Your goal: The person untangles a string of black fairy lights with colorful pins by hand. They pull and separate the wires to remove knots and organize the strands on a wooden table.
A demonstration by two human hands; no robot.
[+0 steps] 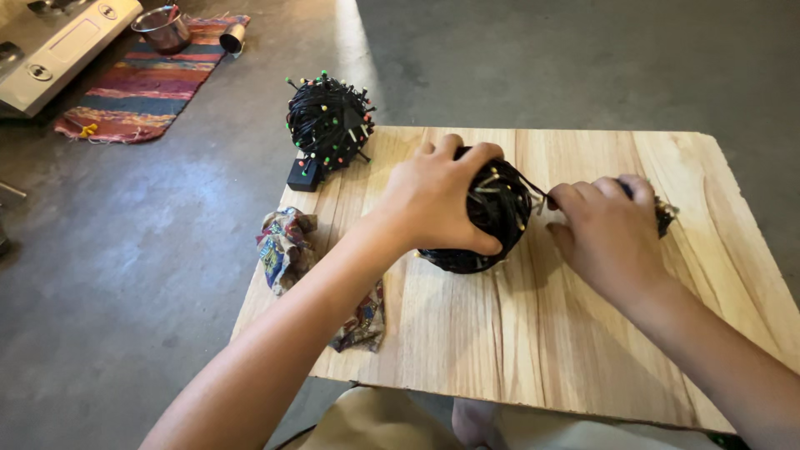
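Wooden board [583, 333] on concrete floor [125, 292]; bears two string-light balls [329, 121]; crumpled wrappers [283, 246].

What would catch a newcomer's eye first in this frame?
At the centre of the wooden board, the left hand clasps a black ball of wound light string, while the right hand pinches a strand coming off it. A second ball studded with coloured bulbs sits at the board's far left corner. Crumpled wrappers lie at its left edge.

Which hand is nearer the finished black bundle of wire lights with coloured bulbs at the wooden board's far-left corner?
Left. The left hand grips a second black wire ball just right of and nearer than the finished bundle; the right hand is farther right, pinching a strand.
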